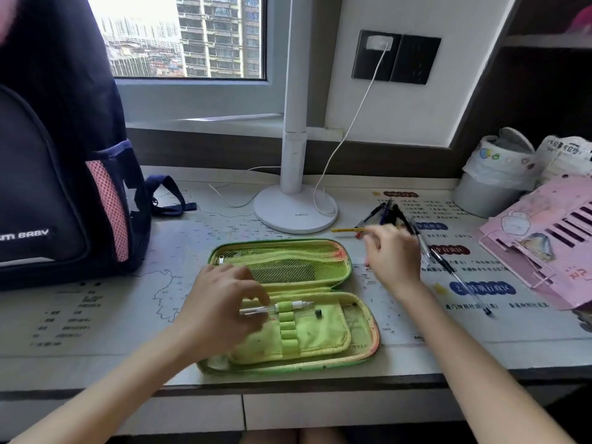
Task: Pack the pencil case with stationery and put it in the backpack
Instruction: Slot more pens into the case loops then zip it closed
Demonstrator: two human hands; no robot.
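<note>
Backpack (57, 155) upright at desk (105, 354) left rear. Green pencil case (320, 334) open flat, desk centre. Left hand (219, 304) over case's near half, fingers curled round clear pen (290, 306) in top loop. Right hand (394, 254) beside case, fingertips pinching yellow pencil (347, 230) end.

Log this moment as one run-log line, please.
left hand: holds clear pen in open pencil case | right hand: pinches yellow pencil | backpack: upright
</note>
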